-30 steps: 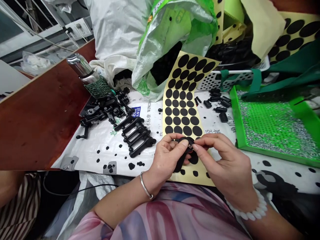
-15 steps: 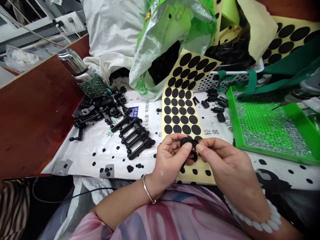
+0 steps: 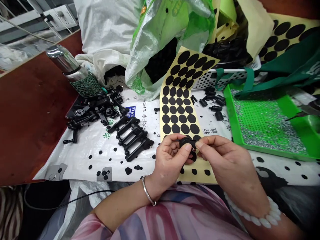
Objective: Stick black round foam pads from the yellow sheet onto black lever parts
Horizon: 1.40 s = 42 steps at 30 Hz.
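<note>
Pinching black part (image 3: pixel 185 141), left hand (image 3: pixel 171 155) and right hand (image 3: pixel 226 161) (grip narrow); grey tool (image 3: pixel 308 107) now showing more at green tray (image 3: pixel 260 113).

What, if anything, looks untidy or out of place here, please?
Small black blotches dot the white sheet irregularly, left of the left hand; they look like stray scraps, unlike the orderly sticker sheet.

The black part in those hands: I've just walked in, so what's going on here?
A person's left hand holds a small black part and the right hand pinches at its edge. Beneath is the near end of a sheet of black stickers. Black bar-shaped parts lie to the left; a green tray of small metal pieces sits to the right.
</note>
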{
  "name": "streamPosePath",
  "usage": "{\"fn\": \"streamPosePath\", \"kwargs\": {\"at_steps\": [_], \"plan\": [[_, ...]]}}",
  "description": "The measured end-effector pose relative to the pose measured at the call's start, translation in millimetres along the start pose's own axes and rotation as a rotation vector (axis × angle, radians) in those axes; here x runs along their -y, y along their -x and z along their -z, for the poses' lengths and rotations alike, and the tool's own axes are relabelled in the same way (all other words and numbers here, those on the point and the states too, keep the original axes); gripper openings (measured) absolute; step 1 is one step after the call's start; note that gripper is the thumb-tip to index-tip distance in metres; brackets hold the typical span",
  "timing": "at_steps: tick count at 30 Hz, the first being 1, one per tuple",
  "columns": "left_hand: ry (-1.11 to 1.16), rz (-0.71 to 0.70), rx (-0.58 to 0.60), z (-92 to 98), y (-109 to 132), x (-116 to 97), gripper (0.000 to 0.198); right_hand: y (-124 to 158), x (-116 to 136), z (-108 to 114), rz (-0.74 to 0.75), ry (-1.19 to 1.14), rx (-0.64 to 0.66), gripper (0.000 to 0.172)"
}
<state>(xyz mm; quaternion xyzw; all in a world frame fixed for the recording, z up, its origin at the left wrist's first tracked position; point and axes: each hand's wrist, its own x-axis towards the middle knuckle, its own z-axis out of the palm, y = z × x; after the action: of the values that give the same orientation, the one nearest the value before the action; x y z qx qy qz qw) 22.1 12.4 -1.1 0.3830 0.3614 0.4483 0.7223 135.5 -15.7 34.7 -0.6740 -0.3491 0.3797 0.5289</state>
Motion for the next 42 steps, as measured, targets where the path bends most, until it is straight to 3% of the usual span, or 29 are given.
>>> {"fn": "streamPosePath", "kwargs": {"at_steps": [6,11,14,19,22,26,33,38,42], "plan": [[-0.011,-0.009,0.005,-0.5,0,2,0.030,-2,-4,0,0.076,0.053,-0.003,0.010],[0.059,0.069,0.012,0.9,-4,-6,0.034,-15,-15,4,0.108,-0.182,0.056,0.032],[0.126,0.138,0.030,0.5,-5,-14,0.039,-20,-22,11,0.159,-0.229,0.102,0.029],[0.172,0.188,0.045,0.2,-7,-21,0.036,-15,-29,17,0.480,0.049,0.042,0.017],[0.182,0.217,0.059,0.7,-7,-19,0.036,-14,-29,17,0.741,0.191,0.081,0.025],[0.175,0.263,0.053,0.1,-7,-18,0.033,-22,-29,18,0.926,0.295,0.177,0.036],[0.148,0.349,0.161,2.9,-6,-26,0.030,-39,-28,30,1.007,0.346,0.380,0.035],[0.161,0.395,0.155,3.4,-7,-27,0.030,-42,-31,40,1.073,0.392,0.369,0.034],[0.197,0.312,0.059,1.5,-10,-28,0.029,-35,-40,41,1.027,0.306,0.292,0.030]]}}
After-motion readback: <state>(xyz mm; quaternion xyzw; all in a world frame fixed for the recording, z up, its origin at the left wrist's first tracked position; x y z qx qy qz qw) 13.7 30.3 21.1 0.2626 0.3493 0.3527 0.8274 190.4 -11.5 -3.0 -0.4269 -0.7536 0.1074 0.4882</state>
